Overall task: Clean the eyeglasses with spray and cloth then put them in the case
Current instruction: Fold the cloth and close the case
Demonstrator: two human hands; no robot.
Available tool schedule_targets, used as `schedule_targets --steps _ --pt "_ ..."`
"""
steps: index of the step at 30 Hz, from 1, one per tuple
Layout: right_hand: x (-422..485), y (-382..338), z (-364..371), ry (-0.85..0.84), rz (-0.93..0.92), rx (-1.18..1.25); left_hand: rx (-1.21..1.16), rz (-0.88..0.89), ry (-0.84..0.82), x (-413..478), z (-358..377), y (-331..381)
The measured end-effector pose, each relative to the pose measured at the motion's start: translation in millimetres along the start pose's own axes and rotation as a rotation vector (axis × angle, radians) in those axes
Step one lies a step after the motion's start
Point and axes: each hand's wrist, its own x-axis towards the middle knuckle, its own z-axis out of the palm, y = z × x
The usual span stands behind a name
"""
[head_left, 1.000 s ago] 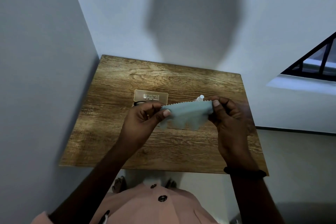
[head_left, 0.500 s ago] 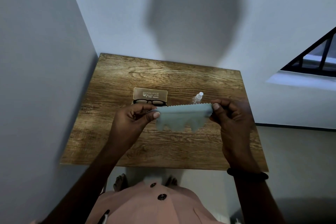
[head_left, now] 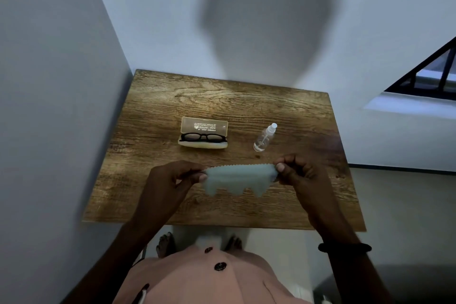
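Lowered since the earlier frame, in the head view the left hand (head_left: 172,180) and right hand (head_left: 299,173) each pinched an end of the pale blue-grey zigzag-edged cloth (head_left: 240,179), stretched nine-to-three. I judged the black-framed eyeglasses (head_left: 202,136), lying in the open beige plastic case (head_left: 204,126) at eleven o'clock, parallel and nearer the left hand.
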Motion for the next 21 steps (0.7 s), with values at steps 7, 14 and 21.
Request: schedule_targets --steps 7,14,21 --pt "60 92 29 -0.053 0.211 -0.254 0.203 -0.199 -0.124 42 45 -64" --pt "91 128 51 0.092 0.187 -0.286 0.370 -0.123 -0.107 61 60 -90" --pt "90 138 50 0.082 0.165 -0.260 0.353 -0.050 -0.046 53 57 -94"
